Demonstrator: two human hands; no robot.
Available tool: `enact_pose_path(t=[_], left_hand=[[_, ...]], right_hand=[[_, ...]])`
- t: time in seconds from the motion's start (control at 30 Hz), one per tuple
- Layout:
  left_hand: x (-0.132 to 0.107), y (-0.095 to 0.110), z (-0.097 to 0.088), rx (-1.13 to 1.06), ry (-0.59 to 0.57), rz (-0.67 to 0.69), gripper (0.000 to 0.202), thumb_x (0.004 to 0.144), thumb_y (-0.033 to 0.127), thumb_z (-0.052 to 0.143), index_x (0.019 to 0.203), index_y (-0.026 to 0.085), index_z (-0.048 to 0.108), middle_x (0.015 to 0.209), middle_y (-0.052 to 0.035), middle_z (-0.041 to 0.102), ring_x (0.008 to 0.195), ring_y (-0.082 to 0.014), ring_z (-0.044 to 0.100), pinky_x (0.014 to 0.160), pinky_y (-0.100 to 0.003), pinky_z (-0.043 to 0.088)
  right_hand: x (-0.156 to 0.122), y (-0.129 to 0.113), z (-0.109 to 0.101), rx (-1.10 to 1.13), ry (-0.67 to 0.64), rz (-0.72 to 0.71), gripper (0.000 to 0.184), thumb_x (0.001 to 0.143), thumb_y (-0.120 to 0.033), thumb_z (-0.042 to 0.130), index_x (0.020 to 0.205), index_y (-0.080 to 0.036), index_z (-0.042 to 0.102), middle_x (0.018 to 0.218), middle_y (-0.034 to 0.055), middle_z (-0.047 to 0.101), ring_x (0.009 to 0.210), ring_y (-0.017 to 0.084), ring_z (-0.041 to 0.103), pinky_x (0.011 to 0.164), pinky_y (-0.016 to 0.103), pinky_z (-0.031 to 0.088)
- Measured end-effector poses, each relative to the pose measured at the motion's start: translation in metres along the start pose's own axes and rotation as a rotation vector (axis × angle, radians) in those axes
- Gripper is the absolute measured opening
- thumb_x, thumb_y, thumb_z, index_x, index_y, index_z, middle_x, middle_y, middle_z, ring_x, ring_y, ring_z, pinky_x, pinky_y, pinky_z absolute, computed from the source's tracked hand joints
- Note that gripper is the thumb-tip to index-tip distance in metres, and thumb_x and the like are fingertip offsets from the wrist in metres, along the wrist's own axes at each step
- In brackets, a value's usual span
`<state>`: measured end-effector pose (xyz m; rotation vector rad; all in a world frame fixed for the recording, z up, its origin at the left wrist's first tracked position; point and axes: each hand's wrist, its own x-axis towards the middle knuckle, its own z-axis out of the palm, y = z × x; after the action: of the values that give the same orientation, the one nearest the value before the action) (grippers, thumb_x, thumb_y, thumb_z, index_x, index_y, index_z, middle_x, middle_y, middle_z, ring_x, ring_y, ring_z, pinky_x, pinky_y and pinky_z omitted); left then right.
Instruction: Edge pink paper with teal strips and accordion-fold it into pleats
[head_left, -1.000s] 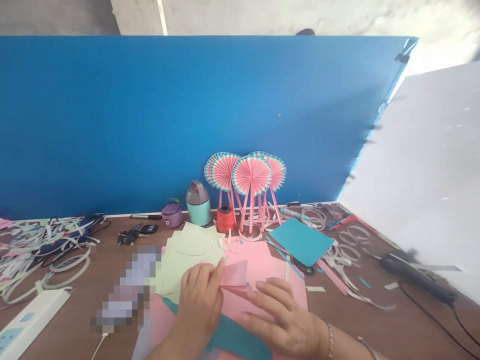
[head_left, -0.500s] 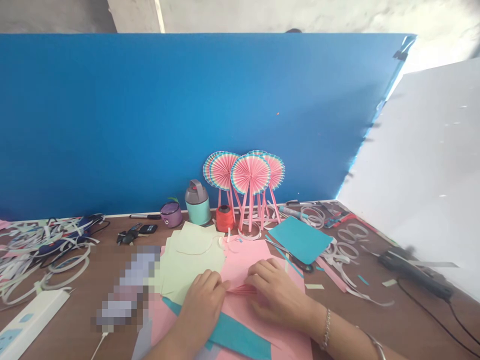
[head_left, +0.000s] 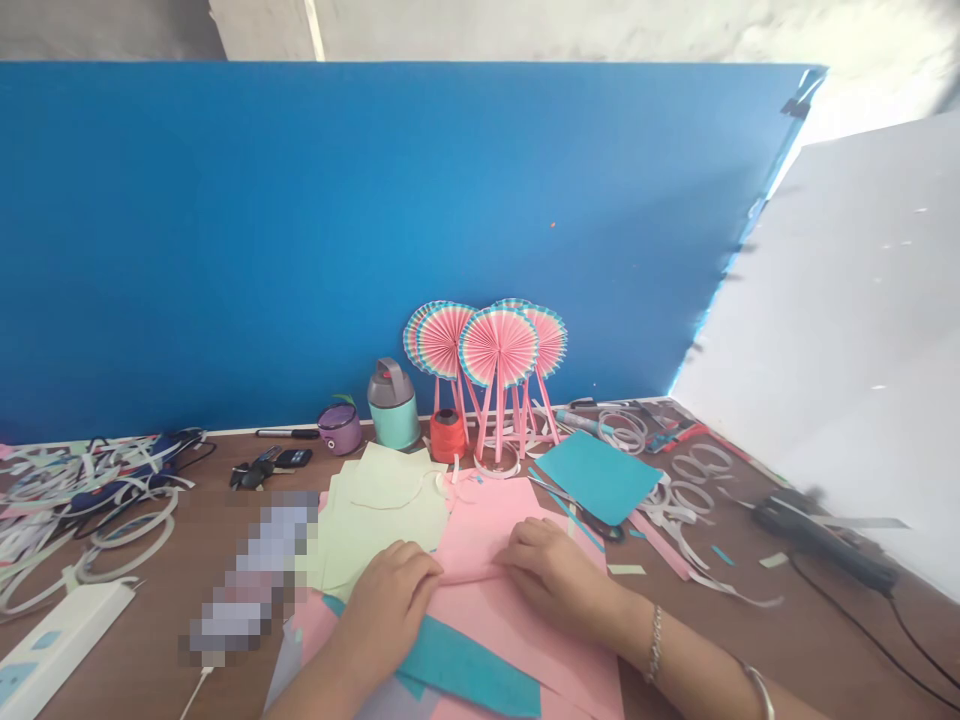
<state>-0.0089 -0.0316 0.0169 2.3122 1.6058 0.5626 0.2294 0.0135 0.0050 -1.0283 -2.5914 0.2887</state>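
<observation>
My left hand [head_left: 395, 602] is closed on the left end of a folded edge of a pink paper sheet [head_left: 480, 525]. At the other end of that fold, the fingers of my right hand [head_left: 551, 578] are bent and pinch it, thumb partly hidden. The folded strip runs between both hands. Beneath lies larger pink paper [head_left: 592, 660], with a teal paper piece [head_left: 472, 665] across it near me. Pale green sheets [head_left: 382, 525] are stacked left of the pink sheet. A teal square sheet [head_left: 600, 475] lies to the right, partly over a pair of scissors [head_left: 607, 530].
Round pink paper fans [head_left: 499, 345] stand by the blue partition [head_left: 300, 230], near a red container [head_left: 448, 437], a teal lidded pot [head_left: 394, 415] and a purple pot [head_left: 340, 430]. A power strip [head_left: 64, 645] and a pixelated item [head_left: 251, 580] lie left; a black tool [head_left: 821, 540] lies right.
The fold between my hands now looks flatter and narrower. My left hand has shifted slightly left, and my right hand stays on the fold. The view has moved slightly.
</observation>
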Motion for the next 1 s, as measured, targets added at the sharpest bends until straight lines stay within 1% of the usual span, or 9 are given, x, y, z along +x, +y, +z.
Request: enact_pose_path(t=[0.07, 0.13, 0.23, 0.43, 0.6, 0.73, 1.0], left_hand=[[0.001, 0.001, -0.003, -0.026, 0.007, -0.042, 0.024, 0.087, 0.017, 0.041, 0.08, 0.022, 0.063, 0.081, -0.0016, 0.063, 0.082, -0.0177, 0.057, 0.074, -0.03, 0.044], [0.001, 0.001, -0.004, -0.028, 0.009, -0.077, 0.024, 0.086, 0.018, 0.041, 0.075, 0.022, 0.062, 0.079, -0.0021, 0.062, 0.081, -0.0186, 0.057, 0.073, -0.031, 0.044], [0.003, 0.0, -0.004, -0.042, 0.005, -0.13, 0.024, 0.085, 0.02, 0.04, 0.072, 0.021, 0.06, 0.078, -0.003, 0.062, 0.08, -0.0198, 0.056, 0.073, -0.033, 0.043], [0.005, -0.007, -0.002, -0.12, 0.036, -0.222, 0.021, 0.084, 0.023, 0.039, 0.071, 0.022, 0.055, 0.075, -0.0019, 0.061, 0.076, -0.0188, 0.056, 0.07, -0.032, 0.042], [0.006, -0.006, -0.004, -0.043, 0.048, -0.26, 0.023, 0.083, 0.025, 0.038, 0.065, 0.021, 0.051, 0.071, -0.0006, 0.06, 0.074, -0.0189, 0.055, 0.068, -0.03, 0.039], [0.007, -0.006, -0.003, 0.0, 0.063, -0.266, 0.023, 0.083, 0.026, 0.039, 0.065, 0.021, 0.052, 0.071, -0.0007, 0.059, 0.074, -0.0193, 0.054, 0.067, -0.03, 0.037], [0.008, -0.005, -0.003, 0.002, 0.056, -0.295, 0.021, 0.081, 0.025, 0.039, 0.065, 0.021, 0.051, 0.072, -0.001, 0.06, 0.075, -0.0188, 0.054, 0.067, -0.029, 0.036]], right_hand=[[0.0, 0.0, -0.001, 0.054, 0.008, 0.036, 0.029, 0.086, -0.01, 0.045, 0.098, -0.024, 0.067, 0.082, 0.0052, 0.062, 0.081, 0.018, 0.053, 0.071, 0.029, 0.036], [0.001, 0.0, -0.003, 0.101, 0.012, 0.089, 0.028, 0.085, -0.01, 0.045, 0.097, -0.021, 0.067, 0.084, 0.0059, 0.064, 0.083, 0.019, 0.055, 0.073, 0.03, 0.038], [0.003, 0.001, -0.006, 0.182, 0.003, 0.192, 0.02, 0.084, -0.013, 0.046, 0.088, -0.018, 0.065, 0.085, 0.006, 0.066, 0.081, 0.018, 0.057, 0.073, 0.029, 0.041], [0.007, 0.0, -0.01, 0.296, -0.001, 0.282, 0.018, 0.081, -0.013, 0.045, 0.075, -0.017, 0.062, 0.078, 0.0038, 0.067, 0.074, 0.016, 0.058, 0.068, 0.025, 0.041], [0.011, -0.001, -0.014, 0.324, -0.01, 0.428, 0.012, 0.076, -0.015, 0.049, 0.074, -0.018, 0.06, 0.069, 0.0002, 0.065, 0.062, 0.013, 0.056, 0.054, 0.021, 0.036], [0.015, 0.002, -0.014, 0.349, -0.021, 0.48, 0.01, 0.074, -0.018, 0.051, 0.068, -0.018, 0.059, 0.065, -0.0003, 0.064, 0.059, 0.012, 0.056, 0.051, 0.021, 0.034], [0.019, 0.013, -0.008, 0.449, -0.047, 0.518, 0.01, 0.072, -0.025, 0.055, 0.068, -0.017, 0.06, 0.068, 0.0016, 0.066, 0.063, 0.014, 0.058, 0.051, 0.021, 0.036]])
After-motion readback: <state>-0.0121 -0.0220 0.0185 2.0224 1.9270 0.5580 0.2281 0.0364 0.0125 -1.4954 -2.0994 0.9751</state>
